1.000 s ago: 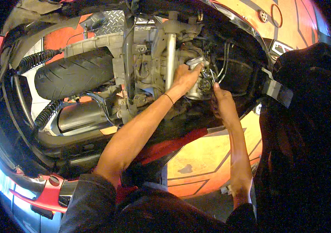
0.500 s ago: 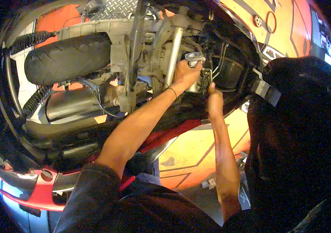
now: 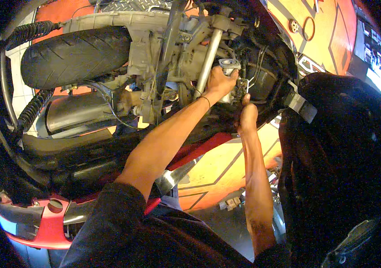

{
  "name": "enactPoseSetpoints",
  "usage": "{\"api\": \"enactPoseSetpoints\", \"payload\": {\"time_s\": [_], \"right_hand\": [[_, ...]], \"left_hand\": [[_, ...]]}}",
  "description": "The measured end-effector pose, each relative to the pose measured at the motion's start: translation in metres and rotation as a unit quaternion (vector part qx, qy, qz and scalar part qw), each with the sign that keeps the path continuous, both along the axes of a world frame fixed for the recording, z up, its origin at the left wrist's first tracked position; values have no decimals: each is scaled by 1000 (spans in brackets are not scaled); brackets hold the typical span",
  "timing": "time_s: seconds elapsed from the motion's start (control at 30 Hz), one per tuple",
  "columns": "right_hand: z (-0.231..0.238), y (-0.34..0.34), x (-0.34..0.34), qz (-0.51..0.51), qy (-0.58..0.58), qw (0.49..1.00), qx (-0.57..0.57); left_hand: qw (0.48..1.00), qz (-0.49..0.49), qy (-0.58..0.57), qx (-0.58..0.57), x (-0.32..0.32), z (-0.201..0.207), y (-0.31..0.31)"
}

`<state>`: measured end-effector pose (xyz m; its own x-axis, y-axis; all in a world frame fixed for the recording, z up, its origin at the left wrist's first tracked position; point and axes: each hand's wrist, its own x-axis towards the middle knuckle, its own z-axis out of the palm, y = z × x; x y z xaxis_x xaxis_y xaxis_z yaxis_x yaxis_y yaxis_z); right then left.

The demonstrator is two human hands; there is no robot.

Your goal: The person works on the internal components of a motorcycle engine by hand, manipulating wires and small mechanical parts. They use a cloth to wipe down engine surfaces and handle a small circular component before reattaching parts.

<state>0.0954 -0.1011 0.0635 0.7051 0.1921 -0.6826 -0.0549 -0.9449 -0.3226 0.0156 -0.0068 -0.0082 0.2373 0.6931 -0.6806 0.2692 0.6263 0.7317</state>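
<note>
In the open body of a scooter, my left hand (image 3: 221,84) is closed around a grey metal part with an oval flanged mouth (image 3: 229,64), which looks like a carburetor or throttle body. It sits just right of a slanted silver tube (image 3: 209,62). Lower and to the right, my right hand (image 3: 248,117) is curled with its thumb up, close to the underside of that part. A thin bent metal rod (image 3: 247,84) rises just above the thumb; whether the hand grips it is unclear. The curled fingers of the right hand are mostly hidden.
The rear tyre (image 3: 76,58), a muffler (image 3: 74,114) and a coil-spring shock absorber (image 3: 34,109) lie to the left. A black seat-like mass (image 3: 333,169) with a metal bracket (image 3: 301,106) stands at the right. Red bodywork (image 3: 52,225) shows at lower left. A ring (image 3: 309,28) lies on the orange floor.
The view has shifted slightly, so the scooter appears a little moved. My left hand keeps its grip on the metal part; my right hand stays beside it, its blur gone.
</note>
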Motion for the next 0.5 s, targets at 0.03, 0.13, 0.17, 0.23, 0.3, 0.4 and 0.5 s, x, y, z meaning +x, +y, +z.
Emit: {"api": "enactPoseSetpoints", "payload": {"time_s": [0.03,0.13,0.17,0.23,0.3,0.4,0.5], "right_hand": [[2,2,-3,-2,3,1000,-12],[21,31,-29,-149,17,988,46],[30,36,-49,-145,89,985,33],[47,42,-31,-149,176,972,42],[50,32,-4,-70,163,984,10],[40,15,16,-46,148,987,42],[67,-1,12,-91,156,966,182]], "left_hand": [[999,25,8,33,1,1,-3],[1000,15,-13,-17,-7,15,10],[999,-8,49,4,-21,-10,7],[998,-15,-33,-57,-20,4,16],[996,-19,-80,-44,-13,15,19],[993,-24,-101,-54,-7,12,11],[998,-20,-42,-50,-9,-19,0]]}}
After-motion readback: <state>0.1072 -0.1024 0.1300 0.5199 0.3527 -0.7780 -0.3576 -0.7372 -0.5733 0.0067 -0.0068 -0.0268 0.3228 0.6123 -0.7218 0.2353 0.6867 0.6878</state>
